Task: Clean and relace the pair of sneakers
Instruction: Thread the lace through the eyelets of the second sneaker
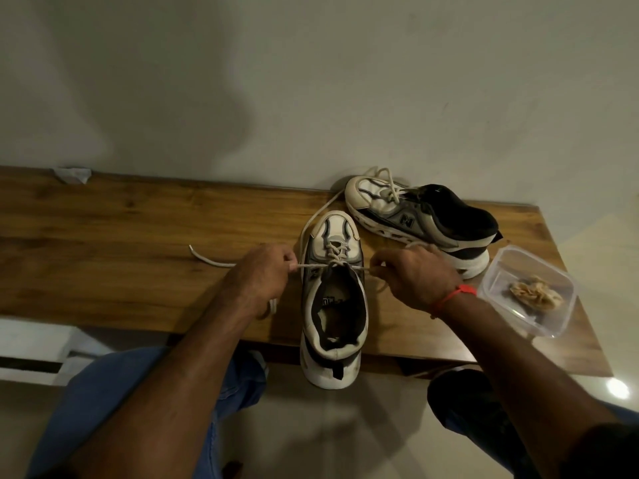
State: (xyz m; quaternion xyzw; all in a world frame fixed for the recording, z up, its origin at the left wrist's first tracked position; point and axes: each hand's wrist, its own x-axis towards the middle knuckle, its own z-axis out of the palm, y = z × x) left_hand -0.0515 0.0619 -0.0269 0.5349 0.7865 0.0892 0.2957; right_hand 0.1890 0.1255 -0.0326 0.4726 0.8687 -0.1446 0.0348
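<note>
Pinching the shoelace (358, 267) taut, my left hand (261, 274) and right hand (413, 276) flank the near sneaker (333, 305) on the wooden table (121, 229).

Near sneaker (333, 299) on wooden table (138, 219), lace (313, 266) taut between left hand (262, 274) and right hand (411, 274)

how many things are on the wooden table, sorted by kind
sneakers: 2, one between the hands, one lying behind it
clear plastic container: 1, with a crumpled cloth inside
crumpled cloth: 1
scrap of paper or cloth at the back edge: 1
total: 5
</note>
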